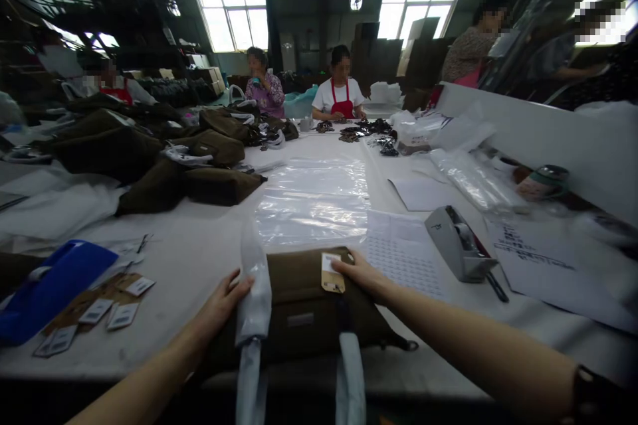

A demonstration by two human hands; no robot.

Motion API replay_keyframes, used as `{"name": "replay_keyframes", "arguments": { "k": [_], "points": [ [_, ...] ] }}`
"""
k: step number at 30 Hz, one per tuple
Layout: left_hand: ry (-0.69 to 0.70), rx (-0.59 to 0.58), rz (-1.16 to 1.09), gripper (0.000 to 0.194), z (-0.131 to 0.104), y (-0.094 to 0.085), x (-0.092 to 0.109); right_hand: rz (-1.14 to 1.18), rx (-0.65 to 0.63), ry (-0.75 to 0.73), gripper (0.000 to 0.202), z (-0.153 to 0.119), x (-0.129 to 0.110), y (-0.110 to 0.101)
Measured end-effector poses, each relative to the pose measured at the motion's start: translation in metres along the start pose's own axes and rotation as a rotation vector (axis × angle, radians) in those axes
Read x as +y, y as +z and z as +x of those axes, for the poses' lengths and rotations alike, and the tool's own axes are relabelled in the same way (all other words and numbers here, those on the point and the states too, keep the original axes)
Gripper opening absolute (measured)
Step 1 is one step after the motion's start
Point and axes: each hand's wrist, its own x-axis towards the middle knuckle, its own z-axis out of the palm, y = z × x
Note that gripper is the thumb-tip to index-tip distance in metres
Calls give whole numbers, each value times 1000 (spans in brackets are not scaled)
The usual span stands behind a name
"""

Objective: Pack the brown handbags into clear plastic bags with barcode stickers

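An olive-brown handbag [302, 295] lies at the table's front edge, its handles wrapped in white padding and clear film. My left hand [224, 302] is closed on the bag's left side, its thumb against the wrapped handle [256, 299]. With my right hand [361, 272] I grip the upper right edge of the bag. My right thumb presses on a hang tag [333, 272] with a white label, lying over the bag. Some fingers of both hands are hidden. Just beyond the bag, clear plastic bags [314, 199] are laid flat.
Left are a blue tape dispenser [54, 292], several labelled tags [97, 311] and a heap of olive bags [109, 146]. Right stand a grey tape dispenser [456, 242], printed sheets [401, 246] and a cup [543, 181]. Co-workers [341, 89] sit across the table.
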Motion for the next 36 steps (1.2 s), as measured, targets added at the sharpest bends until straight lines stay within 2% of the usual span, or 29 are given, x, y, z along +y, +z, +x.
{"name": "replay_keyframes", "arguments": {
  "k": [2, 3, 4, 6, 10, 12, 14, 15, 17, 19, 20, 21, 22, 23, 24, 26, 29, 32, 36],
  "points": [
    [122, -11, -41, 78, 12, 11, 14, -6, 54, -199, 83, 19, -4, -9],
    [195, -30, -72, 84, 15, 17, 14, -10, 75, -284, 89, 27, -3, -12],
    [259, -50, -107, 90, 16, 23, 9, -15, 90, -351, 94, 32, 1, -16],
    [296, -82, -151, 96, 11, 33, -11, -26, 111, -432, 95, 33, 15, -21],
    [241, -93, -127, 87, -13, 39, -59, -155, 85, -450, 84, 10, 51, -28],
    [220, -114, -88, 84, -19, 37, -66, -247, 97, -418, 81, -2, 60, -29],
    [197, -90, -29, 81, -17, 36, -61, -304, 155, -385, 78, -4, 61, -28],
    [186, -27, 17, 80, -14, 36, -54, -323, 186, -368, 76, -1, 59, -27],
    [234, 212, 153, 76, -7, 40, -40, -364, 255, -331, 69, 10, 53, -25],
    [450, 485, 316, 62, -3, 49, -29, -430, 358, -326, 66, 21, 46, -23],
    [615, 554, 400, 50, -3, 54, -25, -483, 419, -351, 65, 25, 43, -21],
    [788, 548, 487, 38, -4, 60, -23, -546, 481, -397, 64, 26, 40, -19],
    [930, 485, 573, 32, -4, 66, -21, -612, 529, -462, 62, 26, 37, -16],
    [1010, 398, 655, 33, -4, 72, -20, -676, 545, -532, 55, 23, 35, -12],
    [1027, 319, 728, 38, -3, 77, -19, -735, 526, -604, 45, 20, 32, -9],
    [956, 223, 837, 48, 1, 84, -16, -830, 424, -728, 26, 12, 29, -1],
    [883, 150, 910, 60, 13, 81, -13, -939, 341, -838, 31, 6, 26, 9],
    [872, 164, 917, 66, 22, 70, -14, -1006, 370, -841, 37, 7, 26, 14],
    [719, 103, 786, 64, 22, 63, -17, -1090, 344, -778, 37, 3, 30, 17]
  ]
}}
